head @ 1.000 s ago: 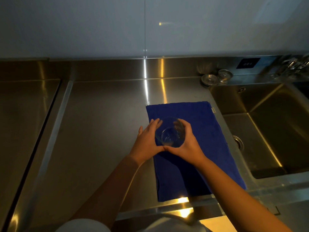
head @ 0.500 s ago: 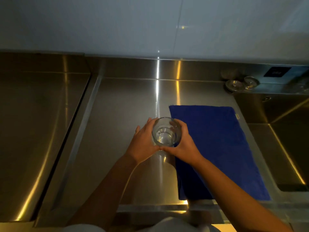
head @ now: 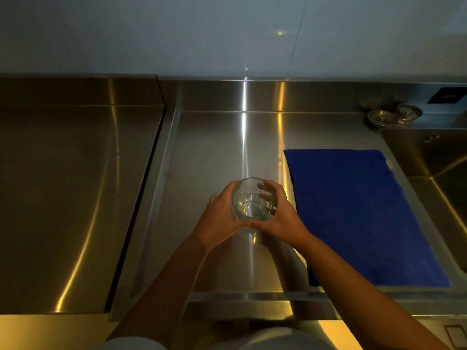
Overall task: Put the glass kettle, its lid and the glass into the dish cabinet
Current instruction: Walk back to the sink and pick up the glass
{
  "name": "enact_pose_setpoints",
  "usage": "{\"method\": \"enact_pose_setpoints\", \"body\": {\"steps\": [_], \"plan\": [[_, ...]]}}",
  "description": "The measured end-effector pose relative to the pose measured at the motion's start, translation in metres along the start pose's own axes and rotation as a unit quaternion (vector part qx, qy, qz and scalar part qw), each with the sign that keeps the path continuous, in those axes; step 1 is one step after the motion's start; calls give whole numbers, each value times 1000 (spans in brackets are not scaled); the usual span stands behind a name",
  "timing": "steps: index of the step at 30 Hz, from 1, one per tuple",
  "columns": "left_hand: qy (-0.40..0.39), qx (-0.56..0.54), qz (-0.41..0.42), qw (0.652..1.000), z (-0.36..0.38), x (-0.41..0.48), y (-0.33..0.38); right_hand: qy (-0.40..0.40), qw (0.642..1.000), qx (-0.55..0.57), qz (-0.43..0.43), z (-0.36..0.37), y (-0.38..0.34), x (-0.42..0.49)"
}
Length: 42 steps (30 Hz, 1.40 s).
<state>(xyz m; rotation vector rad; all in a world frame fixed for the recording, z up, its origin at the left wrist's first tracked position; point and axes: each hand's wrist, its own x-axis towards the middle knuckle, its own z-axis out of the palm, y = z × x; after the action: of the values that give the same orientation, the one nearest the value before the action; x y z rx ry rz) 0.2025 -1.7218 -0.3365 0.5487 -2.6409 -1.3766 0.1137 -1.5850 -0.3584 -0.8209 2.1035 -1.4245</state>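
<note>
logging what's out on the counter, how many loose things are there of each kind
glass, held by the left hand and right hand: 1
blue cloth: 1
small round shiny pieces at the back right: 2
total: 4

a blue cloth lies flat on the shiny steel counter at three o'clock, a sink just past it.
</note>
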Motion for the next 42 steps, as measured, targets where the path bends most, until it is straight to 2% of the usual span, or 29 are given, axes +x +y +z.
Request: {"method": "enact_pose_setpoints", "body": {"steps": [7,16,21,26,29,33,37,42], "plan": [[8,-32,2,999,5,-7,1,-21,1000,7,2,-2,4,-3],[22,-93,-49,994,14,-18,-4,-46,998,34,4,-5,8,-5],[45,-195,-75,977,22,-19,-13,-32,998,58,2,1,11,-3],[103,-378,-118,913,18,-21,5,-8,998,69,-2,6,11,-2],[138,-463,-191,854,16,-22,4,-12,997,76,4,3,9,-1],[122,-566,-276,767,6,-19,9,-24,997,76,-17,-5,-1,6],[119,-646,-285,698,0,-18,15,-42,995,74,-57,-16,-21,15],[107,-709,-268,643,-2,-17,27,-70,989,86,-93,-27,-50,27]]}}
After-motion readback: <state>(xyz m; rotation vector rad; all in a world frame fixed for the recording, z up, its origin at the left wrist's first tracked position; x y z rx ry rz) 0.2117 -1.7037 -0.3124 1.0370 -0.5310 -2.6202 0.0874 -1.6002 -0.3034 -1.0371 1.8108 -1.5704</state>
